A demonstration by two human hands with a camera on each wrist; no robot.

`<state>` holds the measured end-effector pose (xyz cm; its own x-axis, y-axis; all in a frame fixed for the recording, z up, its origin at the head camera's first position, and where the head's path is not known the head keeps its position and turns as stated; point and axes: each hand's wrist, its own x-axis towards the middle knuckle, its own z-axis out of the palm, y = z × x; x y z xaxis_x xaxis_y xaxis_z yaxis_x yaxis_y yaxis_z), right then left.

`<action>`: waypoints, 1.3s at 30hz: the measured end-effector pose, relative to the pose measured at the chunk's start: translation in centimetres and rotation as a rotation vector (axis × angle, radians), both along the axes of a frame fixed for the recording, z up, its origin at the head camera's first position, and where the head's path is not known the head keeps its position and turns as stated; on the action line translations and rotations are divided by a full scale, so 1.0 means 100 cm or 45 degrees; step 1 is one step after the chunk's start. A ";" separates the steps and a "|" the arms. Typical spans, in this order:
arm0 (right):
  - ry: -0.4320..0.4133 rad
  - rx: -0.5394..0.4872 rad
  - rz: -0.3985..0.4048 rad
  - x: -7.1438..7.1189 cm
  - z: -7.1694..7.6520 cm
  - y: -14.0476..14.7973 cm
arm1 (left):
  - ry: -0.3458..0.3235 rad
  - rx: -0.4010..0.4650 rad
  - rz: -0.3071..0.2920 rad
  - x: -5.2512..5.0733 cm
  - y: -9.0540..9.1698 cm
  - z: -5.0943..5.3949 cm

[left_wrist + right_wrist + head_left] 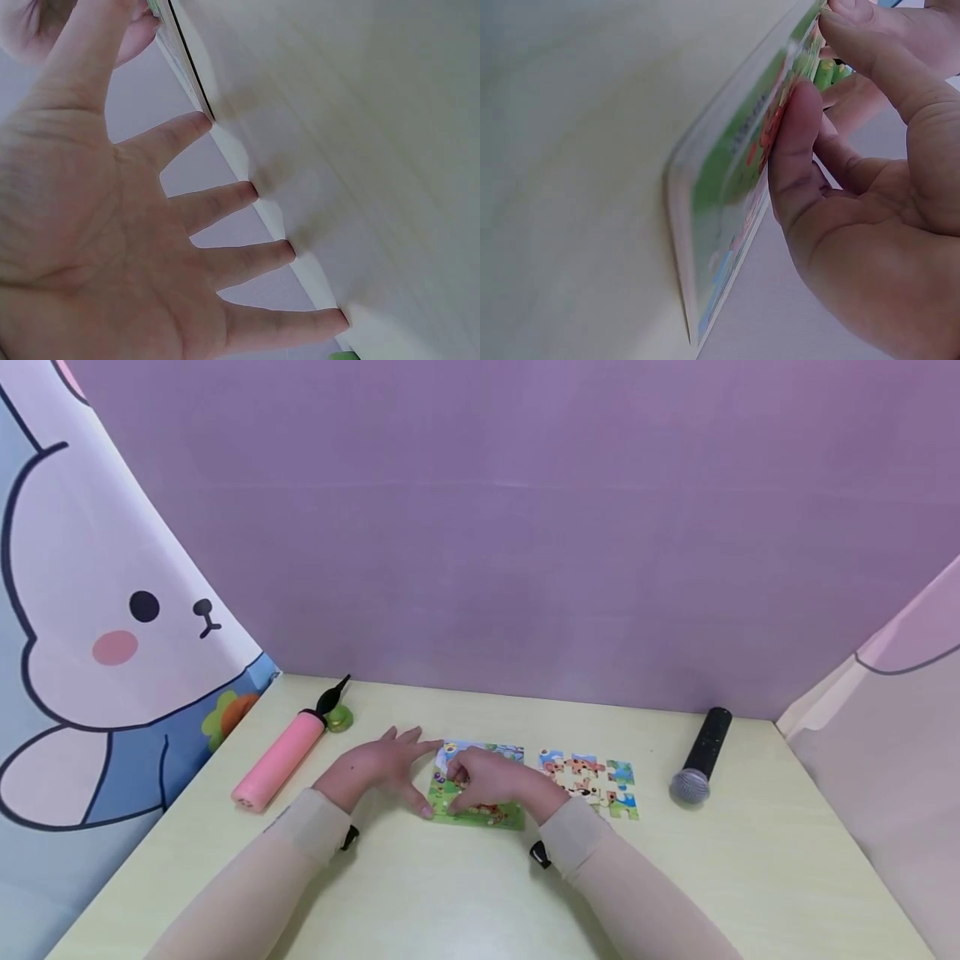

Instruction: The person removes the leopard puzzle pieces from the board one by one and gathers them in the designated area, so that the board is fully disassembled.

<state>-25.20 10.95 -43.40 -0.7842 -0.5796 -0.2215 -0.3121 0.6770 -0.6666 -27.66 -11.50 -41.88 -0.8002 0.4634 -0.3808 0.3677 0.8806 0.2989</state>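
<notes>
A colourful picture puzzle board [507, 817] lies flat on the table under my hands. My left hand [382, 768] is spread at its left side, thumb and index finger touching the edge; the left wrist view shows the other straight fingertips on the tabletop. My right hand [491, 777] is over the board with its fingers curled. In the right wrist view its bent fingers [799, 120] press on the board's printed face, and no piece shows between finger and thumb. Several jigsaw pieces [588, 766], some joined, lie just right of the board, partly behind my right wrist.
A pink hand pump [279, 762] with a black nozzle lies at the left, beside a small green object [340, 718]. At the right is a black microphone [703, 756]. A purple backdrop [510, 527] rises at the table's [465, 893] far edge.
</notes>
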 end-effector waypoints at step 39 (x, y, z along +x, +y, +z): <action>-0.058 -0.034 -0.037 0.006 0.002 0.003 | -0.007 -0.029 -0.005 -0.001 0.000 0.001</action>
